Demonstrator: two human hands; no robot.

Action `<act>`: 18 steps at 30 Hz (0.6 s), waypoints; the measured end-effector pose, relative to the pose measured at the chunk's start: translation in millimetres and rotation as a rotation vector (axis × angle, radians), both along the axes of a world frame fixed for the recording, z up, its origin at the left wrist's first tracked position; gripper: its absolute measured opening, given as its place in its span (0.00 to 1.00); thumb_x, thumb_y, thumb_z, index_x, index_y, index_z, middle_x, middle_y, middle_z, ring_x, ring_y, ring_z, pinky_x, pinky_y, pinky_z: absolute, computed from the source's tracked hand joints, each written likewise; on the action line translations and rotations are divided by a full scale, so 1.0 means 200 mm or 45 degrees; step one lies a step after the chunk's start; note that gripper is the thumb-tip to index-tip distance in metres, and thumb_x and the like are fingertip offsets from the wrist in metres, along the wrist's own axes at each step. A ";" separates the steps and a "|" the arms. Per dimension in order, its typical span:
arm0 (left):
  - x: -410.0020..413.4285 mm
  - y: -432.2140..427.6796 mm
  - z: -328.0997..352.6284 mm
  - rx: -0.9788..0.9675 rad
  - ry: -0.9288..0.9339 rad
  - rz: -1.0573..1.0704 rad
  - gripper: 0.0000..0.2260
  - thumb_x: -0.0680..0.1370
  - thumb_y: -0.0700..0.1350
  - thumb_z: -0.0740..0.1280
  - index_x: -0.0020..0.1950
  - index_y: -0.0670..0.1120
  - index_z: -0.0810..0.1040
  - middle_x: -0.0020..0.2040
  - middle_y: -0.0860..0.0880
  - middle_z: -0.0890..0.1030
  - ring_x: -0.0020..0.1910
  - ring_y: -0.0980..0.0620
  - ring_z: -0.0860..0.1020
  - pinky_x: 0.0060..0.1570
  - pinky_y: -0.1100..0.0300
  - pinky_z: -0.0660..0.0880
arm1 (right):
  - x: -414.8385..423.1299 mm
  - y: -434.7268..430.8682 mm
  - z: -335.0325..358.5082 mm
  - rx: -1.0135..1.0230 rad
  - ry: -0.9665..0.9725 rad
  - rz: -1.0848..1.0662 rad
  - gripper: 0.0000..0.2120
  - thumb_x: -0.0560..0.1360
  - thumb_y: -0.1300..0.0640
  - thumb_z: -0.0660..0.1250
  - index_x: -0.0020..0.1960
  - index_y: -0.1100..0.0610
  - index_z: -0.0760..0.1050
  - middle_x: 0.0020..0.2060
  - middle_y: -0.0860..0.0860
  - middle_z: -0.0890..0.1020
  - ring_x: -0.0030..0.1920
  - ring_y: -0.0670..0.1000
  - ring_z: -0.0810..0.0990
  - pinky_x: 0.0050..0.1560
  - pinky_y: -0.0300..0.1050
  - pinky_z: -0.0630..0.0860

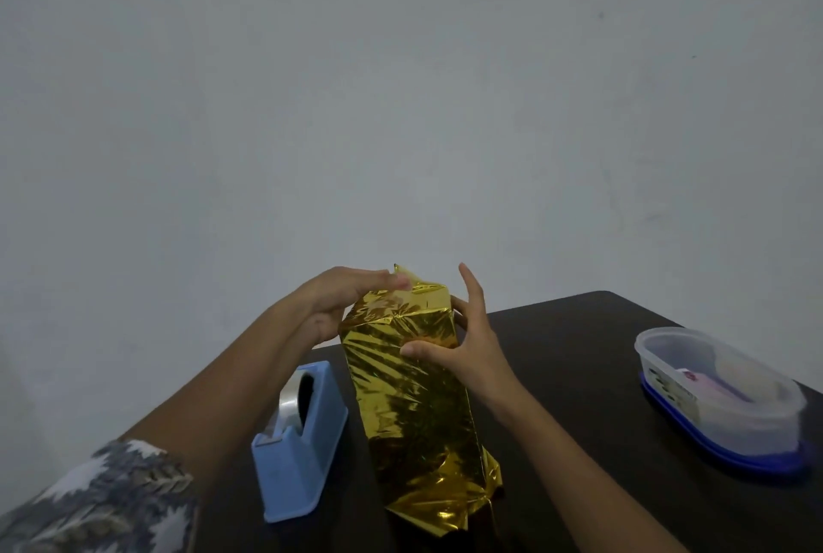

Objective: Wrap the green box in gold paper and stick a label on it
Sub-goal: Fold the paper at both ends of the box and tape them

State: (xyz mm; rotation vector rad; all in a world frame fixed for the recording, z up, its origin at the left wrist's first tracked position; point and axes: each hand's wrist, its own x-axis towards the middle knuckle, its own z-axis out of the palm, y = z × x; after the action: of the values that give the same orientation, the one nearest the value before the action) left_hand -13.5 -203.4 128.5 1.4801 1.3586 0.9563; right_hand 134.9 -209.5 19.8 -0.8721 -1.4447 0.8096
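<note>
A tall box covered in crinkled gold paper (414, 396) stands upright on the dark table (579, 352); none of its green surface shows. My left hand (343, 303) lies over the top far-left end, with straight fingers pressing a paper flap down. My right hand (463, 343) steadies the upper right side, thumb flat on the front face and fingers spread, the index finger pointing up. Loose paper bunches at the box's bottom end near me. No label is in sight.
A blue tape dispenser (298, 441) with a clear tape roll stands just left of the box. A translucent oval container (717, 396) with a blue lid under it sits at the right table edge, holding papers. A grey wall lies behind.
</note>
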 end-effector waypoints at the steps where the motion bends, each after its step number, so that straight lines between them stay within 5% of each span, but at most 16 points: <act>1: 0.00 0.00 0.00 -0.012 -0.005 -0.006 0.26 0.62 0.50 0.76 0.56 0.38 0.81 0.52 0.42 0.81 0.47 0.46 0.81 0.42 0.52 0.81 | 0.00 0.00 0.00 -0.002 0.006 0.000 0.59 0.54 0.43 0.77 0.74 0.37 0.43 0.73 0.52 0.64 0.72 0.54 0.63 0.68 0.54 0.65; 3: -0.01 0.02 0.01 -0.050 -0.017 -0.034 0.25 0.65 0.49 0.75 0.58 0.38 0.80 0.50 0.43 0.81 0.45 0.47 0.80 0.45 0.52 0.80 | 0.00 0.00 0.00 -0.005 0.011 -0.001 0.59 0.54 0.43 0.77 0.74 0.37 0.43 0.73 0.52 0.65 0.72 0.54 0.63 0.69 0.55 0.65; 7: -0.03 0.04 0.01 -0.093 0.075 -0.100 0.35 0.53 0.54 0.82 0.55 0.40 0.82 0.51 0.42 0.84 0.49 0.44 0.82 0.52 0.47 0.79 | 0.00 0.00 0.00 -0.004 0.008 -0.025 0.59 0.54 0.42 0.77 0.74 0.37 0.43 0.72 0.51 0.66 0.72 0.54 0.64 0.68 0.55 0.65; 9: -0.02 0.05 0.01 -0.090 0.141 -0.107 0.29 0.57 0.53 0.79 0.55 0.41 0.82 0.54 0.41 0.83 0.53 0.42 0.81 0.56 0.46 0.77 | 0.00 -0.01 0.00 0.004 -0.001 -0.029 0.59 0.53 0.42 0.76 0.74 0.37 0.44 0.71 0.51 0.67 0.71 0.54 0.65 0.68 0.55 0.66; 18: 0.01 0.05 -0.02 -0.049 0.171 -0.061 0.25 0.60 0.50 0.76 0.54 0.39 0.82 0.50 0.39 0.83 0.46 0.42 0.82 0.43 0.53 0.81 | -0.01 -0.02 0.00 0.011 -0.040 -0.053 0.58 0.52 0.40 0.75 0.74 0.36 0.45 0.73 0.53 0.65 0.72 0.57 0.64 0.69 0.60 0.66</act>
State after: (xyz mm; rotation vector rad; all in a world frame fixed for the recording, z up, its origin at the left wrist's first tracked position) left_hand -11.4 -193.0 125.5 1.5640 1.4222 0.8082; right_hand 132.2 -213.6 20.6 -0.9089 -1.4517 0.7616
